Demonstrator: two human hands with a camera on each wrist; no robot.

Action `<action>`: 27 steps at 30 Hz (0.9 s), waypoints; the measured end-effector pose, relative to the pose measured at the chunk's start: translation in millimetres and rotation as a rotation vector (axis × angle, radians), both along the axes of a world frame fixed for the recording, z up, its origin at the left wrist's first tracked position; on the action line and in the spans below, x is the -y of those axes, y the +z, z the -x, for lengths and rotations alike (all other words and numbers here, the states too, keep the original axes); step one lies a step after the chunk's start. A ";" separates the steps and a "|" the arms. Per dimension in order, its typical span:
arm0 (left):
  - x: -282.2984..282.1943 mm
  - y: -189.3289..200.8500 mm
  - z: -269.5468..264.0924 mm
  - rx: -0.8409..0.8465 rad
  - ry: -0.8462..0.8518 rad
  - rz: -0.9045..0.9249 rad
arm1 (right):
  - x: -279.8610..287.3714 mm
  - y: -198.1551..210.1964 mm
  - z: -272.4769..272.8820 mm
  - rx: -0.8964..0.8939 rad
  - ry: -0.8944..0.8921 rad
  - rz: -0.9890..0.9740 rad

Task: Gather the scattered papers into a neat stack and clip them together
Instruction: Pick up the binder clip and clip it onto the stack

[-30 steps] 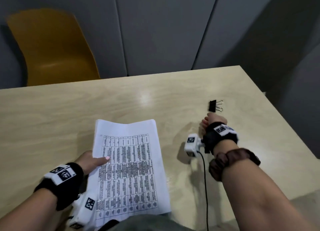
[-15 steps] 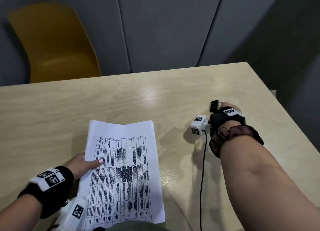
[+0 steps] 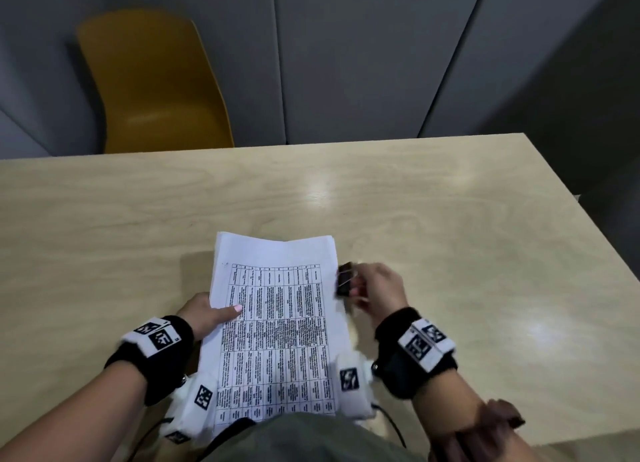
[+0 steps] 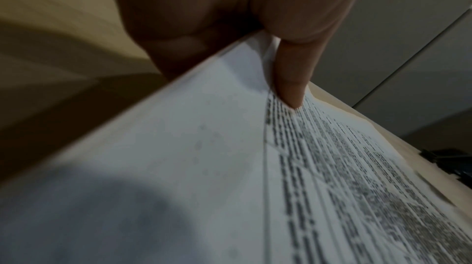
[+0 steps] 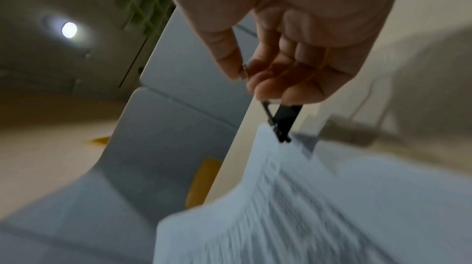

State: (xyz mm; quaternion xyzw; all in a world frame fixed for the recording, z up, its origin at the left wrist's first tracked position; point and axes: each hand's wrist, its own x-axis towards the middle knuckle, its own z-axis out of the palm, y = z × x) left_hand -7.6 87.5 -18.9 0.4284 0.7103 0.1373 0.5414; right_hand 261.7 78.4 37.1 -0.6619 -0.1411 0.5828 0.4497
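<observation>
A stack of white papers (image 3: 277, 326) printed with a table is held tilted above the wooden table (image 3: 450, 253) in front of me. My left hand (image 3: 204, 311) grips its left edge, thumb on top (image 4: 291, 78) and fingers beneath. My right hand (image 3: 377, 292) pinches a black binder clip (image 3: 345, 279) by its wire handles, right beside the stack's right edge near the top. In the right wrist view the binder clip (image 5: 283, 121) points at the edge of the papers (image 5: 293, 197). In the left wrist view the binder clip (image 4: 447, 159) shows past the papers (image 4: 204, 167).
A yellow chair (image 3: 152, 84) stands behind the table's far edge at the left. Grey wall panels (image 3: 346, 56) run along the back. The table's right edge (image 3: 568, 198) falls off to a dark floor.
My right hand took the binder clip from the far right of the table and brought it back to the stack's right edge. The left hand raised the papers toward me.
</observation>
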 end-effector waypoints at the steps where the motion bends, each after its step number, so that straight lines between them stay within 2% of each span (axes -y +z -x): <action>1: 4.0 0.5 1.2 0.001 0.003 -0.004 | 6.8 -3.6 12.7 0.004 0.138 0.001; 3: 11.3 3.5 1.3 0.008 0.009 -0.001 | 14.4 -11.6 33.3 0.081 0.420 0.000; 5: 17.6 5.4 2.1 0.025 0.016 -0.004 | 16.8 -18.5 46.5 0.255 0.665 -0.010; 7: 23.6 6.1 5.5 0.029 0.017 -0.012 | 15.1 -21.5 54.4 0.448 0.800 -0.041; 9: 28.0 5.3 8.6 0.018 0.005 -0.015 | 14.0 -19.4 54.5 0.557 0.815 -0.065; 12: 31.3 5.8 9.1 -0.001 0.003 -0.022 | 12.9 -14.1 47.5 0.620 0.795 -0.056; 20: 30.2 3.0 10.7 0.006 0.008 -0.015 | 7.4 -11.8 38.8 0.439 0.748 0.010; 24: 29.4 -3.5 16.3 0.007 0.001 -0.014 | 0.6 -9.3 37.8 0.549 0.847 -0.021; 27: 28.7 -6.2 17.3 0.016 0.011 -0.008 | -2.3 -2.4 38.0 0.622 0.979 0.033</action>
